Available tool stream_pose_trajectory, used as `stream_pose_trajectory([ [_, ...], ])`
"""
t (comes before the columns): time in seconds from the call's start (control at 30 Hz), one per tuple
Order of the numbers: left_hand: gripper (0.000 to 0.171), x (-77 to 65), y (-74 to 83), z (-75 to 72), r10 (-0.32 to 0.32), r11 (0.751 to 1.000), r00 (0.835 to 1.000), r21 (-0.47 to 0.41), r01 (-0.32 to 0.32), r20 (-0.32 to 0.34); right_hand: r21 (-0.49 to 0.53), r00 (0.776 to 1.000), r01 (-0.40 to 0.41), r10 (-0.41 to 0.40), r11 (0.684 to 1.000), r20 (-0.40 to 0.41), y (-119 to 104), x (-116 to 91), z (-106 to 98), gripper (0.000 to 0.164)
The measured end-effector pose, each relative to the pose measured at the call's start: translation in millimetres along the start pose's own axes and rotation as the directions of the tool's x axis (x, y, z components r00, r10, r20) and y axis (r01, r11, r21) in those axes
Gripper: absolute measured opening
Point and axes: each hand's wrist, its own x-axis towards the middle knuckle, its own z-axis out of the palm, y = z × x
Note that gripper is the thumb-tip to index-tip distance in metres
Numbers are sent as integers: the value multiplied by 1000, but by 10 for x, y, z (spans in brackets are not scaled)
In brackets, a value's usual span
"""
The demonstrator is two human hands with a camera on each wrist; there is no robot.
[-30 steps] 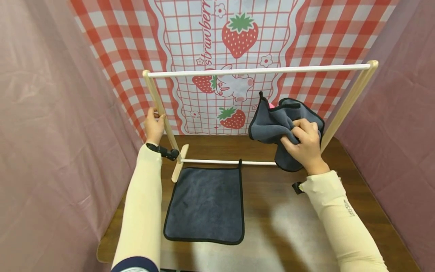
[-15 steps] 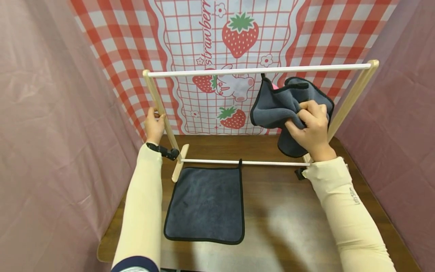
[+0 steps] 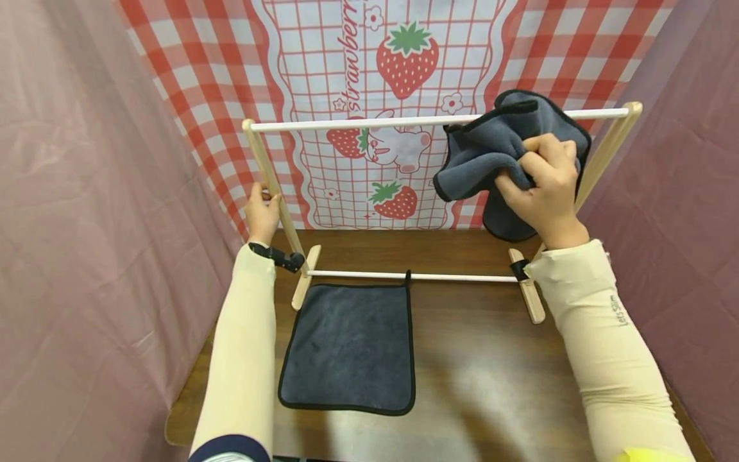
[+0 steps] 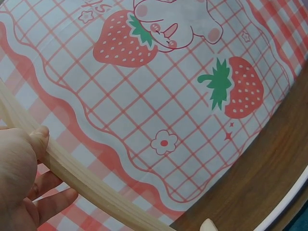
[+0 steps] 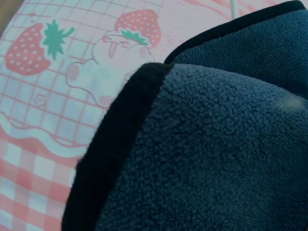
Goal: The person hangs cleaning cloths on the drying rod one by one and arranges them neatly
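In the head view my right hand [image 3: 545,183] grips a bunched grey towel [image 3: 485,160] with black edging. The towel overlaps the right part of the rack's white top rail [image 3: 369,122], its upper edge above the rail. Its fleecy folds fill much of the right wrist view. My left hand [image 3: 262,212] holds the rack's left wooden post [image 3: 267,163] about midway up; in the left wrist view the thumb lies on the post [image 4: 91,185] with fingers behind it. A second grey towel [image 3: 349,350] lies flat on the table, its black loop [image 3: 408,278] at the lower rail.
The rack's lower white rail [image 3: 450,277] runs just above the wooden table [image 3: 462,366]. Its right foot [image 3: 534,301] stands under my right forearm. Behind hangs a strawberry-print cloth [image 3: 323,77], with pink curtains [image 3: 681,192] on both sides.
My right hand has lifted the bunched towel up and to the right, from below the top rail to overlapping it. The left hand stays on the post.
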Motion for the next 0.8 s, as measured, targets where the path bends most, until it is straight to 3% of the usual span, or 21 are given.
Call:
stream_pose_trajectory([
  [0.6,25,-11,27,-11,-8,1000,1000,10,8,7,-44,989,-62,56,997,-135,15,487,-17,34],
  [0.8,25,-10,8,-10,-3,1000,1000,0,3,12,-66,992,-60,52,996,-115,122,587,20,34],
])
